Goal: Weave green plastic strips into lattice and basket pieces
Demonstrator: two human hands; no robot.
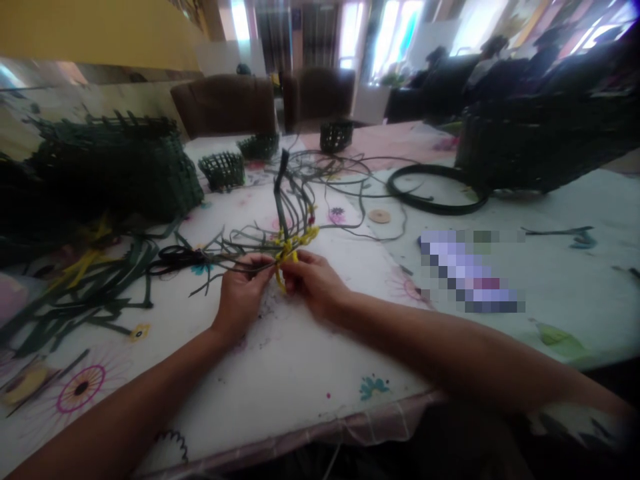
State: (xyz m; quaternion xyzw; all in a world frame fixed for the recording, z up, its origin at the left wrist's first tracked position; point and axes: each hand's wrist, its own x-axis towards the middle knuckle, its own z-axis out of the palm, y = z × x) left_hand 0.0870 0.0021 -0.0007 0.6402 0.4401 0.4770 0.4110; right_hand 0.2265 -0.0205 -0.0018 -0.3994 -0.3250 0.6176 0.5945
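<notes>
Over the middle of the table, my left hand (pixel 243 291) and my right hand (pixel 316 280) meet at a small unfinished woven piece (pixel 295 207) of dark green strips. A yellow strip (pixel 281 277) winds through its near edge, and its end hangs between my fingers. The fingertips of my left hand are pinched on the green strips beside the yellow weave. My right hand has thumb and fingers closed on the yellow strip. Green strips stick upward and out to the left, where a dark looped bundle (pixel 177 259) lies. Blur hides the exact grip of the fingertips.
A large dark green basket (pixel 120 167) stands at left, another (pixel 540 143) at right. Small baskets (pixel 223 171) sit behind the weave. Loose green strips (pixel 110 287) lie at left, a coiled strip (pixel 435 190) and a blurred-out flat object (pixel 467 270) at right. Chairs (pixel 225 105) stand beyond.
</notes>
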